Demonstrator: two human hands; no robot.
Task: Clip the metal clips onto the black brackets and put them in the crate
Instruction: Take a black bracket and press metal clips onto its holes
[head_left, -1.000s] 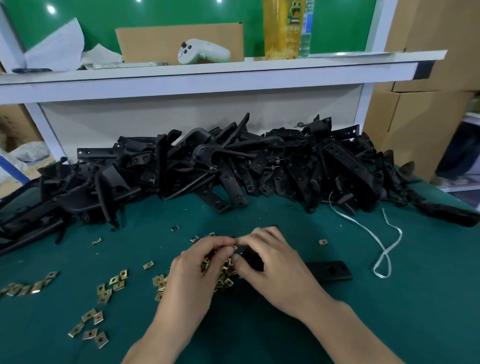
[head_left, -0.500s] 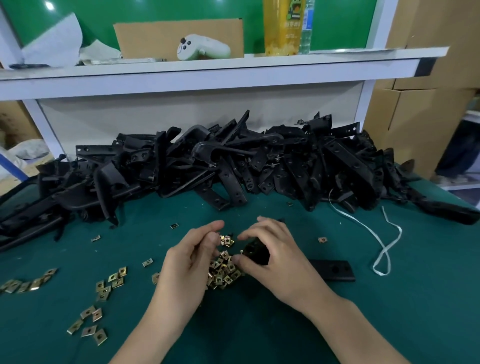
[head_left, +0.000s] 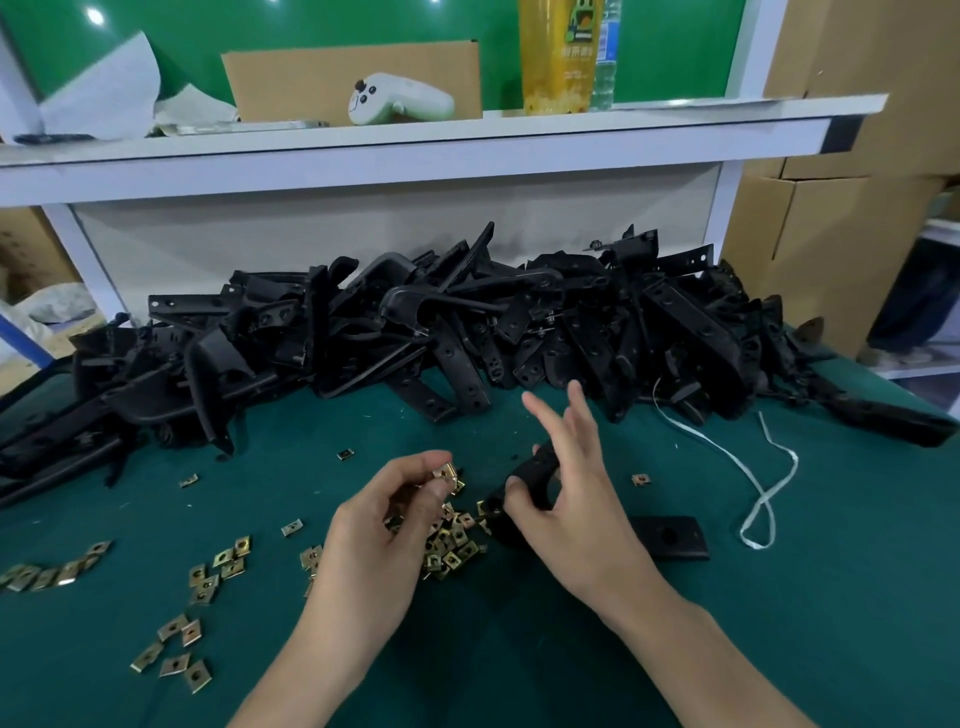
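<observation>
Head: we pinched a metal clip (head_left: 445, 474) in left hand (head_left: 374, 525), gripped a black bracket (head_left: 537, 466) in right hand (head_left: 582, 504), two fingers (head_left: 577, 402) splayed. Not clipped yet; pile (head_left: 415, 322) beyond fingertips pending.

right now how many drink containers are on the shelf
2. A tall yellow cup stands on the white shelf, right of the cardboard. A clear bottle stands close beside the cup on its right. The cardboard could hide more.

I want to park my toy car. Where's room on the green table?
Bare mat right of the white strap, down to the near edge; also nearer than the metal clips, bottom left. Crowded: bracket pile behind.
</observation>
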